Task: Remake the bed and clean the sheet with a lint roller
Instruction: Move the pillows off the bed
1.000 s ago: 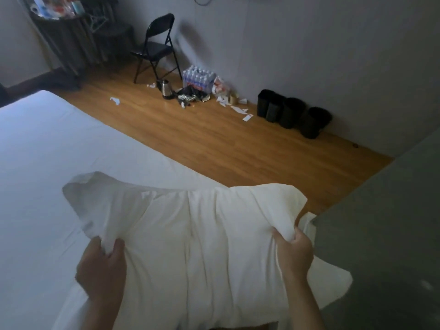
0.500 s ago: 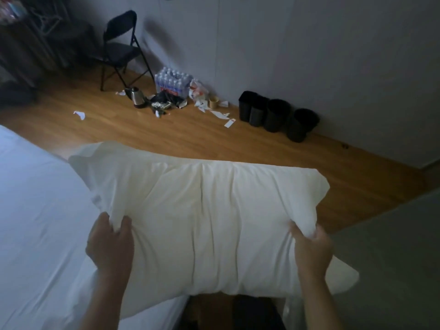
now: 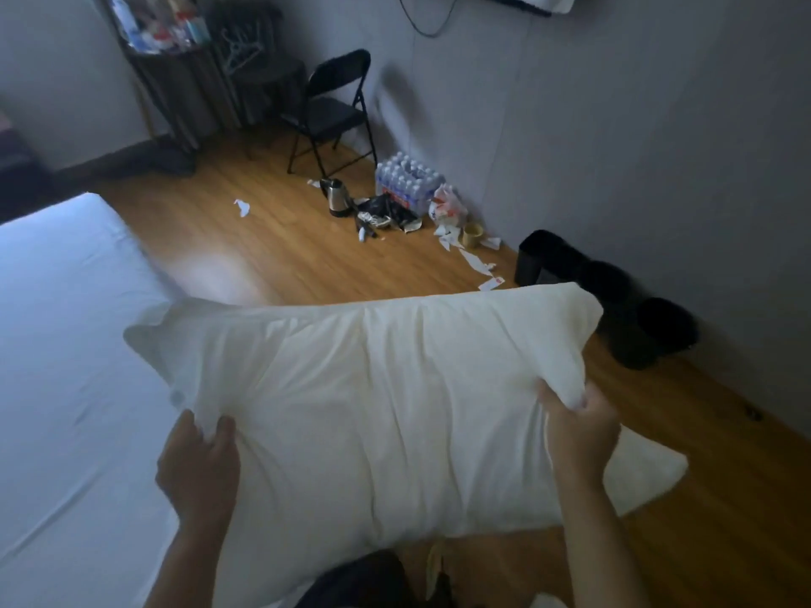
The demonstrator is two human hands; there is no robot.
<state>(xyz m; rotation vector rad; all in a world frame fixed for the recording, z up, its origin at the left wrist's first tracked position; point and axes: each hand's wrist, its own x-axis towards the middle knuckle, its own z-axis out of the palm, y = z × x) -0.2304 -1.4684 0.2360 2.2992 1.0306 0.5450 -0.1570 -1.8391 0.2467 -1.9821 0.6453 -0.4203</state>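
Clearly soft and light, the plump white fabric pillow (image 3: pixel 373 401) hung over the near edge of the white-sheeted bed (image 3: pixel 66 344). Left hand (image 3: pixel 199 467) and right hand (image 3: pixel 579 432) pinched its sides, fingers bunching loose cloth that looked likely to slip.

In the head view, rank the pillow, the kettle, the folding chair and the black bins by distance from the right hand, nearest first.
1. pillow, gripped by the right hand at its right end.
2. black bins, along the wall on the right.
3. kettle, on the floor further back.
4. folding chair, by the far wall.
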